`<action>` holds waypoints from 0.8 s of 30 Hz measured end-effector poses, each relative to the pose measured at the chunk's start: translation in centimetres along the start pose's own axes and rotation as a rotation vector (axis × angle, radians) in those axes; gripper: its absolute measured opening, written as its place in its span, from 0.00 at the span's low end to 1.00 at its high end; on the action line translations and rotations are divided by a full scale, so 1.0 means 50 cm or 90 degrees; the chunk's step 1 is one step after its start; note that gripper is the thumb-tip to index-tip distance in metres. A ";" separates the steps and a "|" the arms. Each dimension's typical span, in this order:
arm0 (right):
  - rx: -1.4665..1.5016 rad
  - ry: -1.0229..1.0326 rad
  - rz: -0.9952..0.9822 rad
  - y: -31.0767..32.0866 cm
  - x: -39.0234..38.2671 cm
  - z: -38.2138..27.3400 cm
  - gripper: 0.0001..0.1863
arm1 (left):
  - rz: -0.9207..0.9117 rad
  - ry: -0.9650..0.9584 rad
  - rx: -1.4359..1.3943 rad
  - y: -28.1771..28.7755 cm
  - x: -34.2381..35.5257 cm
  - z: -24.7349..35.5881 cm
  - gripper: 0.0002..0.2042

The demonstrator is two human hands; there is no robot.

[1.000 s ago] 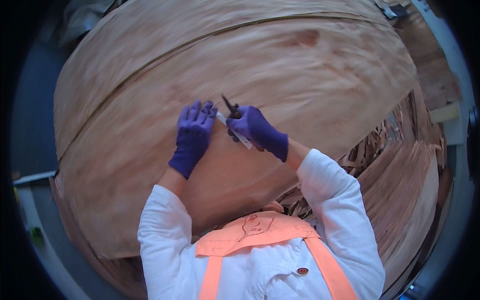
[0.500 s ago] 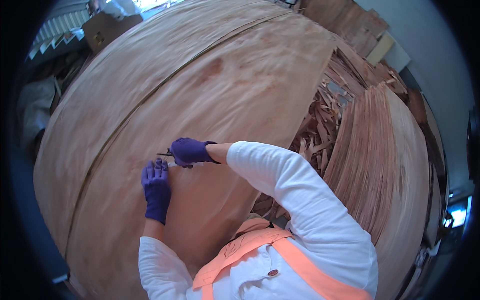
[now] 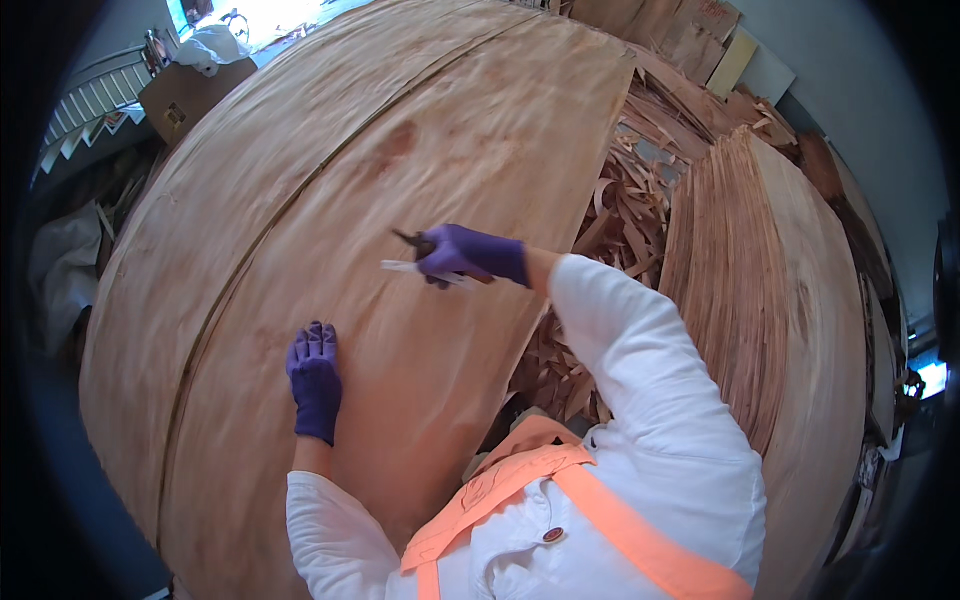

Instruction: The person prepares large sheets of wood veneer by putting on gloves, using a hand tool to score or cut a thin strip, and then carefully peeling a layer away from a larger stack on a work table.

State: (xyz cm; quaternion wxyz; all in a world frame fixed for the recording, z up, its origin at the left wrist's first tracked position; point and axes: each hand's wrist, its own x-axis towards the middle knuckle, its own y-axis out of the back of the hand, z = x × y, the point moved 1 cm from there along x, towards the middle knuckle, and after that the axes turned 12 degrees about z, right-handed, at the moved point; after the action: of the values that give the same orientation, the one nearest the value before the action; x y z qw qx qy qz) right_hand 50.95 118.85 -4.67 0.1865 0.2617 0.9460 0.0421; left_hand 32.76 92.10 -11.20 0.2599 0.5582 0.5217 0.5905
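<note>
A large pale reddish-brown wood veneer sheet lies beneath both hands, crossed lengthwise by a narrow seam. My left hand, in a purple glove, lies flat on it with its fingers stretched out. My gloved right hand, right of and farther up than the left, is closed around a dark pointed tool, perhaps scissors. A narrow white strip is in or under that hand; which, I cannot tell.
Torn veneer scraps fill a strip along the sheet's right edge. A thick veneer stack lies farther right. Boards lean at the back right. A brown board and white bags sit at the left.
My right hand has moved away from my left, up and rightward, with the tool. My left hand stays on the sheet. The camera view has swung, showing more of the room at the back.
</note>
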 end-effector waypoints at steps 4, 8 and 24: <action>0.190 -0.014 0.043 0.112 -0.172 0.102 0.11 | 0.002 -0.016 -0.044 0.013 0.021 -0.007 0.18; 0.320 -0.044 0.112 0.225 -0.308 0.251 0.12 | 0.049 -0.036 -0.016 0.081 0.104 0.050 0.12; 0.525 -0.021 0.428 0.756 -0.555 0.481 0.09 | 0.169 0.107 -0.012 -0.172 0.599 0.599 0.27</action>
State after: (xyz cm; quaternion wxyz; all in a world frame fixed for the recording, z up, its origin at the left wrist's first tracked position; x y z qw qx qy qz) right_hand 100.10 136.73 -11.08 0.0593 0.6026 0.7448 -0.2804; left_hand 51.01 131.23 -12.38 0.1399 0.5683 0.4580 0.6691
